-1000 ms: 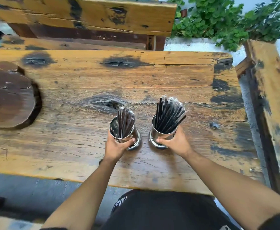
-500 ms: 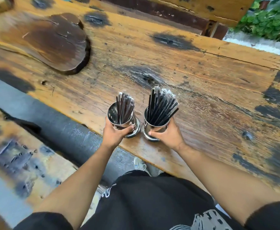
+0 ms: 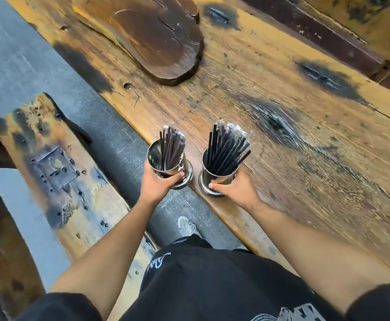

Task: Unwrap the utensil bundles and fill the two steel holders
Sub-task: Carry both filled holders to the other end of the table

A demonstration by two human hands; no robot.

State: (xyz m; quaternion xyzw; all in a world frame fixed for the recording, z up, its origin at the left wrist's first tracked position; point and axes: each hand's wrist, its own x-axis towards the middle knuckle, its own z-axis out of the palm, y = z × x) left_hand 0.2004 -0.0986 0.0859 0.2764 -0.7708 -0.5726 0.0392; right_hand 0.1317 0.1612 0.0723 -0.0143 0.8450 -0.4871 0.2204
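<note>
Holding one steel holder in each hand, I am at what I judge to be the last step of the task: both holders are already filled and only need a final place. My left hand point(image 3: 159, 184) grips the left steel holder point(image 3: 166, 167) with the fingers curled round its lower body, and this holder hangs past the near edge of the wooden table point(image 3: 270, 72), over the grey floor point(image 3: 22, 54). It carries a small bunch of dark thin utensils point(image 3: 172, 147), which look like chopsticks, and part of its inside is still bare. My right hand point(image 3: 236, 187) grips the right steel holder point(image 3: 217, 179) in the same way; it is at the table edge, and I cannot tell if its base touches the wood. Its fuller bunch point(image 3: 227, 149) fans out, and some shiny clear wrap shows at the tips, so perhaps not everything is unwrapped. The two holders are near each other but apart. A dark wood slab point(image 3: 152, 35) lies farther on the table, and a bench point(image 3: 57, 172) stands to my left. The next move calls for keeping both holders upright, so that no stick slides out.
</note>
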